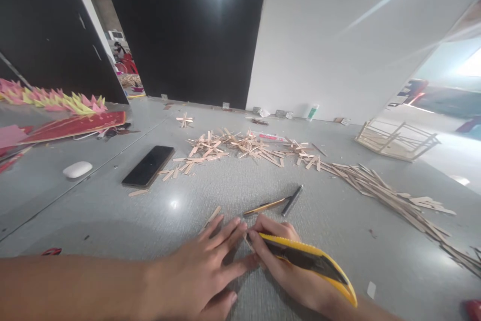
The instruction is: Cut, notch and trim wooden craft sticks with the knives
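Note:
My right hand point(283, 256) grips a yellow and black utility knife point(308, 256), its front end pointing down at the table near my left fingertips. My left hand point(214, 266) lies on the grey table point(150, 231) with its fingers spread, the fingertips close to the knife. A thin wooden stick point(212, 217) sticks out beyond the left fingers. Another small sliver shows between the two hands, partly hidden by them. Just beyond the hands lie a golden-brown pencil-like tool point(266, 206) and a dark metal pen-like tool point(292, 201).
Many cut wood pieces point(248, 145) lie across the middle. Long sticks point(387, 191) and a wooden frame point(396, 139) are on the right. A phone point(148, 167), a white case point(77, 169) and folded paper point(56, 100) are on the left. Black and white panels point(323, 45) stand behind.

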A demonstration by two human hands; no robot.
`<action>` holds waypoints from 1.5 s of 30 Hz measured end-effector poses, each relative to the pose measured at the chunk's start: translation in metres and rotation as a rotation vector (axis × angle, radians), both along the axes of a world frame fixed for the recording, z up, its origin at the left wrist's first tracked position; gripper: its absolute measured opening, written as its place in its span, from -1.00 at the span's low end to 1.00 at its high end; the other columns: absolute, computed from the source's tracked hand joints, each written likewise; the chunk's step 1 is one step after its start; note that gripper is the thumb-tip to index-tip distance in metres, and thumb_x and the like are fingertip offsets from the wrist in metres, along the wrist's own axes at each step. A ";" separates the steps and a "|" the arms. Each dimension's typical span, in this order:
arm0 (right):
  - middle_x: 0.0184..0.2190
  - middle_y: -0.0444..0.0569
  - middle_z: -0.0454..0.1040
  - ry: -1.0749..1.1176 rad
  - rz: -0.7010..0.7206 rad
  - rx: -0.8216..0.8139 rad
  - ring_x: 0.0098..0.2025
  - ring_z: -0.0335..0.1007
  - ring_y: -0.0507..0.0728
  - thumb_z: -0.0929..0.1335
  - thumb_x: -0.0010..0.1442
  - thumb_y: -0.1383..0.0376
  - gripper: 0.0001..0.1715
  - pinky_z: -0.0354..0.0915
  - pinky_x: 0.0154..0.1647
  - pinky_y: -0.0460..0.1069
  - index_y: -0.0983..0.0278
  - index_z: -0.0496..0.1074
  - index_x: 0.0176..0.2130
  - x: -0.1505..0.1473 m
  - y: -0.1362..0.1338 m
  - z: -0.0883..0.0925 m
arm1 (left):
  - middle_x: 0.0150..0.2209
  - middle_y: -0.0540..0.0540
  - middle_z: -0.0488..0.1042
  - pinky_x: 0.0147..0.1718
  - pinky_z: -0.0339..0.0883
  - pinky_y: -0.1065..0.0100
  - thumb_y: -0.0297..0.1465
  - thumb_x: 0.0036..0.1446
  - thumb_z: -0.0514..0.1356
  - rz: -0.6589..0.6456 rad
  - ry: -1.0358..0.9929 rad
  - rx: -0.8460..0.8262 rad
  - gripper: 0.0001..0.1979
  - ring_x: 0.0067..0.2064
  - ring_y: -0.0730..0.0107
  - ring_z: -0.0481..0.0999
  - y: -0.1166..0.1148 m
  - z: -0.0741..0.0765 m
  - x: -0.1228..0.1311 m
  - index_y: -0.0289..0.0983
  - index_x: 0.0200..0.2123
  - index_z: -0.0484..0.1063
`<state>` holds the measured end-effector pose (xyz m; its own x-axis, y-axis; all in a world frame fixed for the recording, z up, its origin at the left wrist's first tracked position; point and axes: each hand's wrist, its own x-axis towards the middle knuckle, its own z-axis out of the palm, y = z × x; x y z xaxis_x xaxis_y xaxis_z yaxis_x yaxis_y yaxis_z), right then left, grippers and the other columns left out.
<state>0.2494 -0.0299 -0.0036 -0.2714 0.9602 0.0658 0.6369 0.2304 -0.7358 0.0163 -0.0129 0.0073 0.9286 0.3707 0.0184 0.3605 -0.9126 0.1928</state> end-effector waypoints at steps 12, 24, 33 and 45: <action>-0.47 -0.14 0.49 0.038 0.011 0.006 -0.34 0.43 0.14 0.20 0.44 0.06 -0.60 0.30 -0.20 0.07 0.17 0.34 -0.38 0.000 0.002 -0.007 | 0.47 -0.33 0.02 0.35 0.05 -0.34 -0.33 0.28 0.31 -0.002 0.063 -0.099 -0.13 0.46 -0.29 0.05 0.005 0.011 -0.001 -0.11 0.51 -0.07; -0.60 -0.19 0.46 0.088 0.093 0.104 -0.52 0.42 0.07 0.24 0.42 0.16 -0.70 0.28 -0.39 -0.04 0.16 0.33 -0.36 0.003 0.008 -0.019 | 0.40 -0.43 0.20 0.25 0.30 -0.26 -0.31 0.40 0.20 -0.068 0.134 0.117 -0.37 0.39 -0.27 0.26 0.012 0.002 0.004 -0.17 0.45 0.11; -0.51 -0.17 0.50 0.123 0.100 0.060 -0.46 0.43 0.05 0.22 0.44 0.16 -0.70 0.30 -0.36 -0.05 0.18 0.34 -0.32 0.003 0.003 -0.011 | 0.49 -0.31 -0.03 0.34 0.07 -0.33 -0.33 0.28 0.31 -0.007 0.073 -0.048 -0.19 0.47 -0.27 0.03 0.008 0.006 0.001 -0.12 0.49 0.02; -0.52 -0.14 0.47 0.087 0.054 0.065 -0.42 0.38 0.09 0.21 0.44 0.07 -0.60 0.24 -0.37 -0.02 0.18 0.32 -0.39 0.001 0.004 -0.005 | 0.49 -0.36 -0.04 0.35 -0.03 -0.38 -0.38 0.27 0.30 0.005 0.140 -0.156 -0.17 0.48 -0.31 -0.06 0.009 0.013 0.003 -0.12 0.49 0.00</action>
<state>0.2503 -0.0259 -0.0090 -0.3135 0.9372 0.1531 0.5565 0.3120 -0.7700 0.0191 -0.0039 0.0207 0.9163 0.3633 -0.1686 0.3979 -0.8740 0.2791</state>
